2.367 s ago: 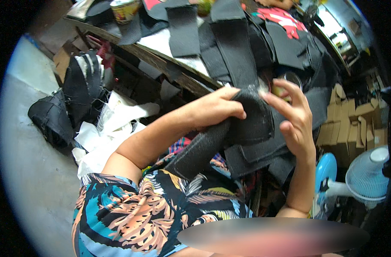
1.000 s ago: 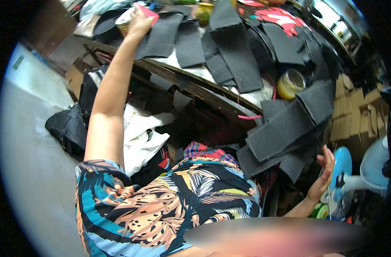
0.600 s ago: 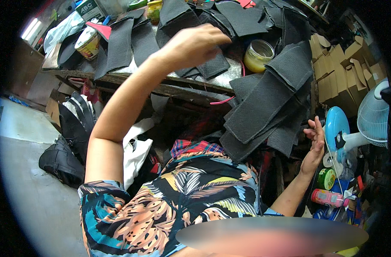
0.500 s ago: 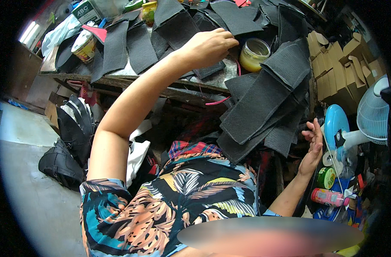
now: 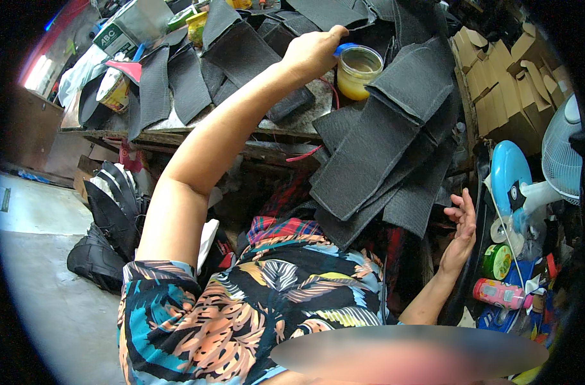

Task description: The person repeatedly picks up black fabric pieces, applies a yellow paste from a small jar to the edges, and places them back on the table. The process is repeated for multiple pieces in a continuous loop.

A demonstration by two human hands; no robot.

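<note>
My left hand [image 5: 313, 54] reaches over the workbench, fingers closed on a small blue piece [image 5: 346, 49] at the rim of a glass jar. Most of that piece is hidden, so I cannot tell its kind. The jar [image 5: 359, 78] is uncovered and holds a yellowish substance. Beside it, a pile of black, felt-like sheets [image 5: 373, 151] overhangs the bench edge. My right hand [image 5: 460, 232] is raised to the right of the pile, fingers apart, holding nothing.
More black sheets [image 5: 241, 54] lie across the workbench [image 5: 138, 133]. A paper cup [image 5: 113, 90] stands at its left end. On the right are cardboard pieces [image 5: 491, 83], a blue and white fan [image 5: 514, 176] and a pink bottle [image 5: 501, 293]. A black bag-like item [image 5: 97, 256] sits on the left.
My left hand has closed around the blue piece beside the jar, which was not visible before. The view has shifted slightly. My right hand stays raised and open.
</note>
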